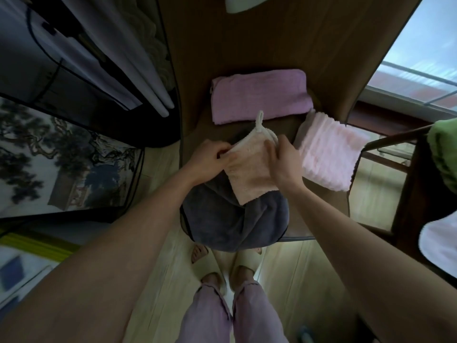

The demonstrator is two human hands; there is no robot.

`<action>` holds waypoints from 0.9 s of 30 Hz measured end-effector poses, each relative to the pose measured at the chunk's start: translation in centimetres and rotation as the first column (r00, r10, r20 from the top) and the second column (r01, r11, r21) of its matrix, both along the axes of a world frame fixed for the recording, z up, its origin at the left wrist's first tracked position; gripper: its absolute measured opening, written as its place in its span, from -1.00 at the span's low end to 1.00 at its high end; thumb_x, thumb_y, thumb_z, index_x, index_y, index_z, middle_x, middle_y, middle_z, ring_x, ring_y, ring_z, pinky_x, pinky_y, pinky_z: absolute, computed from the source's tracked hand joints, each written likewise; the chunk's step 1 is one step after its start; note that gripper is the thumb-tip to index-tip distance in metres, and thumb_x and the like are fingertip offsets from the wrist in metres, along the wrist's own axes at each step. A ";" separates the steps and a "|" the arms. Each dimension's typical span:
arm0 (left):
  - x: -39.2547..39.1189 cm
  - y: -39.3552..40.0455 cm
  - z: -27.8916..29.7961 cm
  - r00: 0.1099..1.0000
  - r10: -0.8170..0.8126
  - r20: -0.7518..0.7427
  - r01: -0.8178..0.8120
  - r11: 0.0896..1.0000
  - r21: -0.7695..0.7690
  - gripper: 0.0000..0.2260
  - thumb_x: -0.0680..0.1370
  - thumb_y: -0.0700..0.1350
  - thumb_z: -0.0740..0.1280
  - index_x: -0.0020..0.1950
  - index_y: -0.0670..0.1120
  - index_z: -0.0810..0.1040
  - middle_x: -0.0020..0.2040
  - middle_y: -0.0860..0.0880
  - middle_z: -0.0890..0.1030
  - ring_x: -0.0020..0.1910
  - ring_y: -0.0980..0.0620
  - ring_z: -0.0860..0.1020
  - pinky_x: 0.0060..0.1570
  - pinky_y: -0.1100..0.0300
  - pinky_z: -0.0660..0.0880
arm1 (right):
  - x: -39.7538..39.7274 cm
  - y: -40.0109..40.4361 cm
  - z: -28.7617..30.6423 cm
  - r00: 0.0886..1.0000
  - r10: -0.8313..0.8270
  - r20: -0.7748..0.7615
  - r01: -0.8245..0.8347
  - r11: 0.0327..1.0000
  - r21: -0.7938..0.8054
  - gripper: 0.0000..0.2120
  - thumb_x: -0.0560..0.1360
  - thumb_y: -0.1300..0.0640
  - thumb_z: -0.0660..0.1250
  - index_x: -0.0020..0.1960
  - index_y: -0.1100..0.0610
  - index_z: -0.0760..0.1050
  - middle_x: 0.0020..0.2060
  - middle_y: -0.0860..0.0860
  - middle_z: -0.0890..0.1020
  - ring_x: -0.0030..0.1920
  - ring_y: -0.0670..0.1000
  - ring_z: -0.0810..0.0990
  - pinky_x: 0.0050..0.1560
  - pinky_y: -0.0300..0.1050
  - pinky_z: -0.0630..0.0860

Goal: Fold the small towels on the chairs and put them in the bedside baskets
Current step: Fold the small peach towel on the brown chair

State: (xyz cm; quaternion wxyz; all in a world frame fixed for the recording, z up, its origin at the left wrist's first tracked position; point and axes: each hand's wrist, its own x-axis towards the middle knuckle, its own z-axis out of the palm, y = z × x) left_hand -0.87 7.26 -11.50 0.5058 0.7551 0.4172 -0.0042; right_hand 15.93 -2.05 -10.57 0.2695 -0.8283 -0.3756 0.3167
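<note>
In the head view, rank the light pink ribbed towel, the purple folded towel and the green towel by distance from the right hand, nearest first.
1. Light pink ribbed towel: just beside the right hand, on its outer side.
2. Purple folded towel: ahead of the hand, beyond the held peach towel.
3. Green towel: far right edge, on a chair.

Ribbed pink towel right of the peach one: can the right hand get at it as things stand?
Probably yes. The ribbed pink towel lies uncovered just beside the right hand, nothing between them. But that hand now grips the peach towel and would have to let go first.
</note>
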 end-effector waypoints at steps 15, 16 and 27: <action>-1.6 -1.5 3.3 0.893 0.393 0.220 -0.324 0.900 -0.291 -0.52 0.49 -0.02 0.45 0.36 0.06 0.38 0.25 0.15 0.46 0.12 0.31 0.50 0.02 0.44 0.48 | -1.6 2.8 1.7 0.633 -0.634 -0.444 0.555 0.771 -0.310 -0.61 0.67 0.06 0.11 0.35 0.31 0.39 0.20 0.18 0.56 0.19 0.14 0.55 0.12 -0.08 0.49; -1.8 -2.1 3.4 0.894 0.380 0.236 -0.305 0.904 -0.300 -0.51 0.47 -0.03 0.47 0.35 0.05 0.40 0.25 0.16 0.47 0.13 0.30 0.51 0.05 0.40 0.49 | -1.8 3.1 2.0 0.565 -0.676 -0.473 0.586 0.732 -0.347 -0.61 0.66 0.09 0.13 0.37 0.33 0.37 0.23 0.20 0.55 0.22 0.16 0.54 0.17 -0.05 0.49; -2.5 -2.5 4.7 0.922 0.286 0.261 -0.287 0.957 -0.037 -0.64 0.51 -0.36 0.26 0.26 -0.12 0.59 0.21 0.01 0.61 0.15 0.21 0.55 0.15 0.41 0.42 | -2.3 3.4 3.1 0.462 -0.712 -0.530 0.653 0.677 -0.340 -0.60 0.62 0.11 0.24 0.36 0.33 0.39 0.10 0.15 0.58 0.08 0.10 0.59 0.08 -0.12 0.52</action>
